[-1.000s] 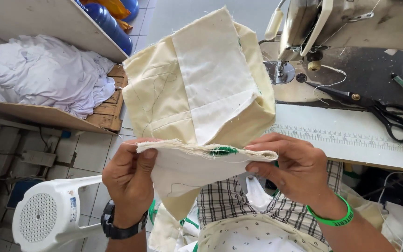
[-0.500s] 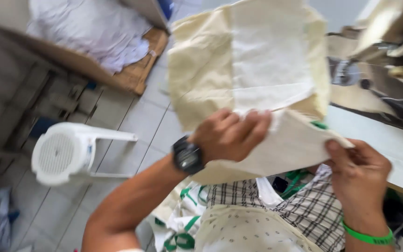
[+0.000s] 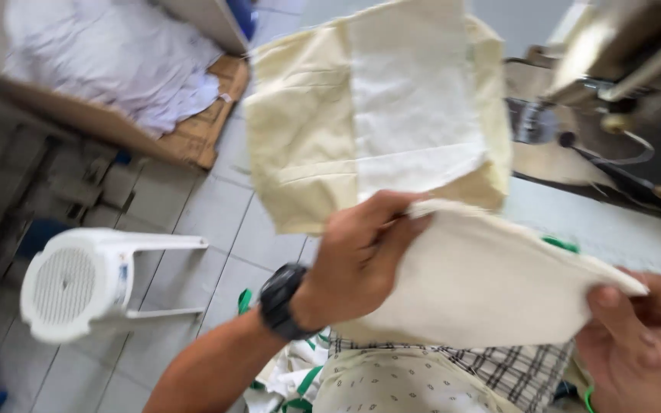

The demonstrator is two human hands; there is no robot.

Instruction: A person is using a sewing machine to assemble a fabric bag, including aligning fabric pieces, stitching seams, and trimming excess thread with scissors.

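We see the left hand (image 3: 361, 256), wearing a black wristwatch (image 3: 281, 300), with fingers closed on the left edge of a folded cream fabric piece (image 3: 483, 283) held at frame centre. At 4 o'clock, the right hand (image 3: 640, 344) pinches the fabric's right corner with closed fingers. Its upper panel rises toward 12 o'clock. A white plastic stool (image 3: 86, 279) lies on the tiled floor (image 3: 208, 222) at 8 o'clock; a sewing machine (image 3: 621, 53) occupies the bench (image 3: 613, 229) at 2 o'clock.
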